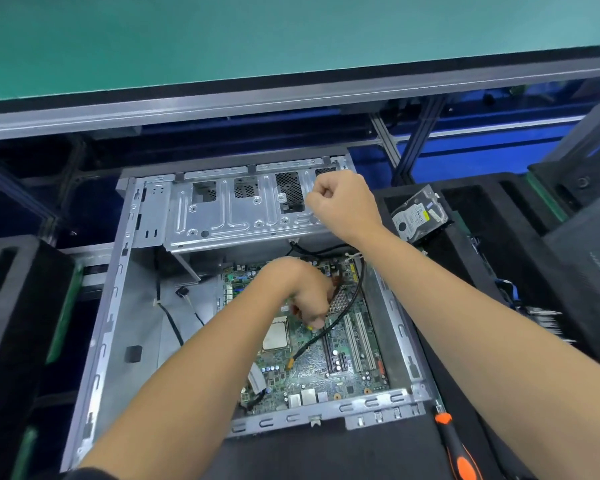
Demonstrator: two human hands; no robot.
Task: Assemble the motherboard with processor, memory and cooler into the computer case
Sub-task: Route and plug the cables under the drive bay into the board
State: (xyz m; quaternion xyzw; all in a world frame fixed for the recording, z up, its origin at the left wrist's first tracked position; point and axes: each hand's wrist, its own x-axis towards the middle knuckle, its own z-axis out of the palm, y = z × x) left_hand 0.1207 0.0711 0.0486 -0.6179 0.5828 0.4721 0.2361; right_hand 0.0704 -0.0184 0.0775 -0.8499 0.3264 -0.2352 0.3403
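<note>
Both forearms reach into the computer case (94,341), where the motherboard (326,368) already lies flat. Left hand (305,292) is curled over the board just above the processor (276,336), probably steadying it; what it pinches is hidden. Right hand (343,202), fisted, apparently holds the drive cage (229,209) up. A screwdriver (456,448) waits just outside the case.

The open grey sheet-metal computer case (125,271) looks dull and stamped; the green circuit-board motherboard (312,372) is faintly glossy. Matt black foam trays (499,216) — soft-looking — hold a shiny metal hard drive (418,216); the orange-and-black plastic-handled screwdriver (456,448) gleams.

Electronics assembly line — green-matted bench (222,39)
</note>
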